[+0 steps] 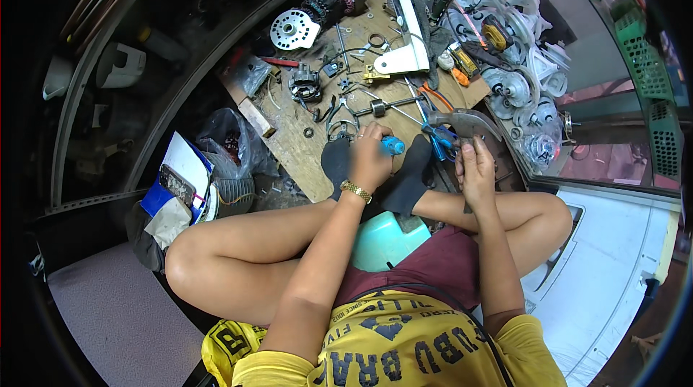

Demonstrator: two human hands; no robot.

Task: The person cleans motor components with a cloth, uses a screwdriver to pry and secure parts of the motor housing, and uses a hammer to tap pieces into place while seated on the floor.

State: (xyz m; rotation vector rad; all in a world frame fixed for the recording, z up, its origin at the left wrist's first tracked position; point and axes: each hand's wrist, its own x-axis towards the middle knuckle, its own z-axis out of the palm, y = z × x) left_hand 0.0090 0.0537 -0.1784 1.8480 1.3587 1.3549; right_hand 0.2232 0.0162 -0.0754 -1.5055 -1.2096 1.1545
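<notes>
My left hand [371, 159], a gold watch [355, 190] on its wrist, is closed around a blue handle [393, 145] that looks like a screwdriver's; its shaft is hidden. Just beyond those fingers a metal motor bracket [341, 127] lies against my dark-socked foot [336, 162]. To the right, my right hand [476, 170] is closed on a hammer [465, 123], its steel head raised above the board's edge. Beneath the hammer are blue-handled tools [439, 143], partly covered.
A wooden board [289, 145] carries a small motor [304, 85], a perforated round plate [294, 29], a white housing [404, 58] and loose hardware. White plastic parts [516, 87] are heaped at the right. A turquoise plastic piece [386, 242] lies in my lap.
</notes>
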